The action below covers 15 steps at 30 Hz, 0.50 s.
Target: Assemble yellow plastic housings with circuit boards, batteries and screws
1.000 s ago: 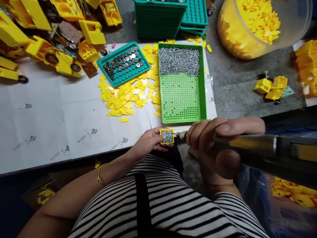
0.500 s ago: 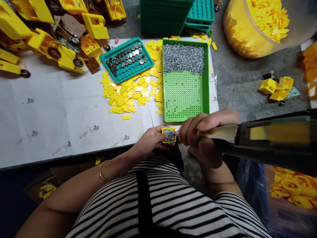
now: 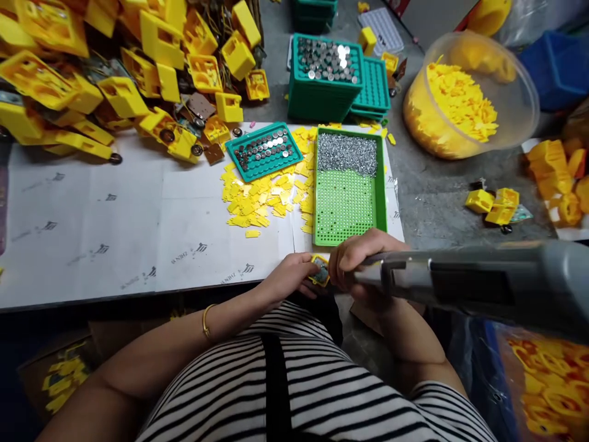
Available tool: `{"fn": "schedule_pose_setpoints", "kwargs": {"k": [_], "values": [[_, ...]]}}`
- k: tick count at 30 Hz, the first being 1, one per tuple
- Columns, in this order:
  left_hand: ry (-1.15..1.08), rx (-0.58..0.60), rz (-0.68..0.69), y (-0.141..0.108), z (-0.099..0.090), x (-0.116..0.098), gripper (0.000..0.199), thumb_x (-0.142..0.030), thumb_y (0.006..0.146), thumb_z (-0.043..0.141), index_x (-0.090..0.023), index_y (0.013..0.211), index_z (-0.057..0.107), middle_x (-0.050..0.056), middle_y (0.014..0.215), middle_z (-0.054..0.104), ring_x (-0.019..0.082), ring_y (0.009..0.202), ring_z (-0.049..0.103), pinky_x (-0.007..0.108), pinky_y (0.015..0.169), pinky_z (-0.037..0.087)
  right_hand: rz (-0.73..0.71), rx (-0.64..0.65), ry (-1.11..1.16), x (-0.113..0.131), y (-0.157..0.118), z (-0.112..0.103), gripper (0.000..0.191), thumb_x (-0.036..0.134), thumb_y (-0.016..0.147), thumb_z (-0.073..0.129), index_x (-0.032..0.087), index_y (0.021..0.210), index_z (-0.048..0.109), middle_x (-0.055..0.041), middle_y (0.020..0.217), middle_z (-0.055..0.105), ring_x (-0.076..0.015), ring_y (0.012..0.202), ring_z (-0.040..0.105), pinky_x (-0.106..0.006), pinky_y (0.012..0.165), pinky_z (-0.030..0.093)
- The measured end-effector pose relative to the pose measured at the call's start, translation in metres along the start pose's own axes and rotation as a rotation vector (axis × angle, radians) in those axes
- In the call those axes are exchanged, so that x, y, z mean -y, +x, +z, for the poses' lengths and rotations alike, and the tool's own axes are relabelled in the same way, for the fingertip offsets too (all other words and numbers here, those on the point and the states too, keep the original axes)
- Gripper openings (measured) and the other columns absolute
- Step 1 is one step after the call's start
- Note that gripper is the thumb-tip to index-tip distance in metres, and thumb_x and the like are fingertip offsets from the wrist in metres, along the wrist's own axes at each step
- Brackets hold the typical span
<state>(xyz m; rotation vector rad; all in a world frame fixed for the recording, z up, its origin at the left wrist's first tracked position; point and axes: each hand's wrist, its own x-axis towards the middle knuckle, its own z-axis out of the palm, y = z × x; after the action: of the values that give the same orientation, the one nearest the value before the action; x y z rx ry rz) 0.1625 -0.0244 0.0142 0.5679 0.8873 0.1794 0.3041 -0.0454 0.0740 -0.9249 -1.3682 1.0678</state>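
My left hand (image 3: 294, 274) is closed on a small yellow plastic casing (image 3: 320, 271) just off the table's front edge. Something grey and dark, like a circuit board, lies inside its raised rim. Wrapped round the front of a grey electric screwdriver (image 3: 464, 279) are the fingers of my right hand (image 3: 361, 261). The tool's body stretches to the right, close to the camera. Its tip is hidden behind my right fingers, right beside the casing, so contact cannot be made out. Beyond my hands lies a green perforated tray (image 3: 345, 212) with many small silvery screws (image 3: 347, 153) at its far end.
A teal tray (image 3: 273, 164) of coin-like metal cells rests on loose yellow tabs (image 3: 251, 202). Yellow toy-car bodies (image 3: 165, 37) pile up at back left. Stacked teal trays (image 3: 317, 98) and a clear tub (image 3: 515, 116) of yellow pieces stand behind.
The camera view has tilted up, showing more of the table's far side. The casing now appears turned in my left hand. Both hands keep their holds.
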Motion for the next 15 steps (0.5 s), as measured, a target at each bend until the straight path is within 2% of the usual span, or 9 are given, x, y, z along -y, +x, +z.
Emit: {"fn": "schedule_pose_setpoints", "kwargs": {"k": [3, 5, 8, 11, 13, 15], "values": [[0.049, 0.038, -0.032, -0.001, -0.002, 0.002, 0.022, -0.027, 0.076, 0.062, -0.013, 0.094, 0.063, 0.008, 0.082, 0.071, 0.015, 0.063, 0.068, 0.019, 0.050, 0.047, -0.105, 0.014, 0.000, 0.015, 0.005, -0.006, 0.019, 0.043, 0.081, 0.067, 0.026, 0.090, 0.063, 0.0044, 0.058, 0.054, -0.0100, 0.044, 0.052, -0.025, 0.044, 0.044], [0.024, 0.048, -0.017, -0.004, -0.007, 0.004, 0.029, -0.027, 0.078, 0.063, -0.015, 0.104, 0.062, 0.010, 0.096, 0.071, 0.016, 0.070, 0.070, 0.019, 0.051, 0.048, -0.203, -0.081, -0.010, 0.018, 0.011, -0.014, 0.018, 0.040, 0.082, 0.068, 0.028, 0.094, 0.063, 0.0063, 0.053, 0.048, -0.0107, 0.041, 0.050, -0.025, 0.041, 0.045], [-0.116, 0.080, 0.060, -0.013, -0.018, 0.004, 0.041, -0.030, 0.081, 0.064, -0.019, 0.119, 0.058, 0.011, 0.111, 0.067, 0.020, 0.084, 0.071, 0.025, 0.063, 0.055, -0.310, -0.307, -0.117, 0.003, 0.020, -0.030, 0.022, 0.042, 0.077, 0.071, 0.030, 0.091, 0.058, 0.0080, 0.050, 0.042, -0.0113, 0.037, 0.045, -0.026, 0.037, 0.043], [-0.255, 0.119, 0.139, -0.025, -0.028, 0.001, 0.042, -0.043, 0.088, 0.054, -0.017, 0.123, 0.057, 0.014, 0.111, 0.067, 0.023, 0.089, 0.070, 0.032, 0.071, 0.056, -0.256, -0.418, -0.218, -0.023, 0.024, -0.045, 0.027, 0.047, 0.076, 0.070, 0.029, 0.088, 0.054, 0.0081, 0.049, 0.042, -0.0122, 0.035, 0.043, -0.027, 0.036, 0.042], [-0.222, 0.067, 0.229, -0.034, -0.032, -0.002, 0.044, -0.046, 0.091, 0.048, -0.016, 0.122, 0.058, 0.014, 0.110, 0.067, 0.024, 0.090, 0.069, 0.034, 0.073, 0.056, -0.218, -0.450, -0.259, -0.033, 0.023, -0.050, 0.036, 0.052, 0.073, 0.071, 0.028, 0.095, 0.055, 0.0067, 0.053, 0.047, -0.0149, 0.040, 0.050, -0.030, 0.040, 0.046], [-0.047, -0.076, 0.404, -0.045, -0.034, -0.003, 0.040, -0.041, 0.091, 0.052, -0.017, 0.123, 0.058, 0.013, 0.118, 0.066, 0.025, 0.102, 0.066, 0.036, 0.084, 0.055, -0.183, -0.566, -0.327, -0.033, 0.020, -0.049, 0.054, 0.062, 0.068, 0.069, 0.027, 0.108, 0.057, 0.0025, 0.067, 0.058, -0.0188, 0.061, 0.063, -0.033, 0.055, 0.054]]}}
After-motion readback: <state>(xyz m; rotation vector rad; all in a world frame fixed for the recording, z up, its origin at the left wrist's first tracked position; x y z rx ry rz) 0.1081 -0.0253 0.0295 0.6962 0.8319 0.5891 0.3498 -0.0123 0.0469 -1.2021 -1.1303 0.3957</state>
